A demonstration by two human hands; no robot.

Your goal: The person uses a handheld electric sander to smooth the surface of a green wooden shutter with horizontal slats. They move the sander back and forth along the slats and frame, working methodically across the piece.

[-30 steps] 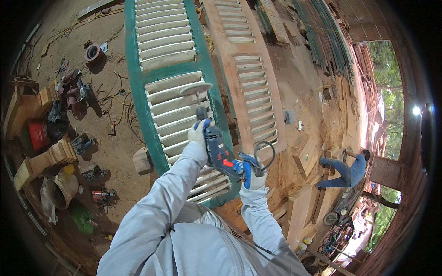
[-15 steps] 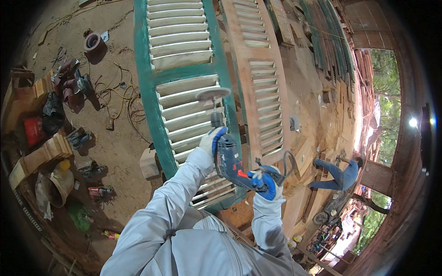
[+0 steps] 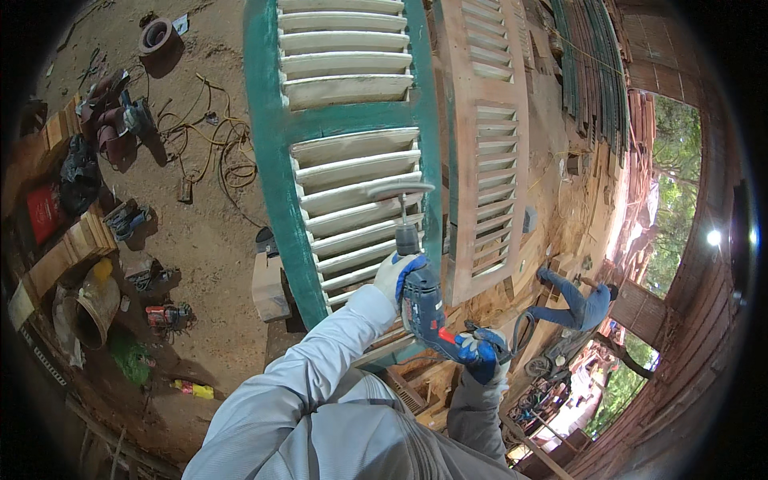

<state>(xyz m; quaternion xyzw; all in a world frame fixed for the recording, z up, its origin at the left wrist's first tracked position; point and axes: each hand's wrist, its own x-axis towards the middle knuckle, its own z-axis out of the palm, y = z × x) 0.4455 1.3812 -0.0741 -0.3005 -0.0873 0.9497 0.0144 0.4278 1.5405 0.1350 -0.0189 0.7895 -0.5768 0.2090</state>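
Note:
A dark blue power drill [image 3: 422, 298] with a spinning round sanding disc [image 3: 400, 190] on its chuck is held in both gloved hands. My left hand [image 3: 397, 274], in a white and blue glove, wraps the front of the drill body behind the chuck. My right hand [image 3: 482, 355] grips the rear handle, where the dark cord [image 3: 524, 330] loops away. The disc is over the white slats near the right stile of a green-framed louvred shutter [image 3: 276, 172]; whether it touches them I cannot tell.
Beside it stands a bare-wood louvred shutter [image 3: 462, 152]. A wooden block [image 3: 270, 288] sits by the green frame. Yellow cords [image 3: 214, 152], rolls of abrasive [image 3: 112, 132] and another power tool [image 3: 166, 317] lie on the dirt floor at left. A person [image 3: 578, 302] works at the right.
The view has shifted, so the shutters appear further right. Both hands still hold the drill, and its disc stays over the slats near the green right stile.

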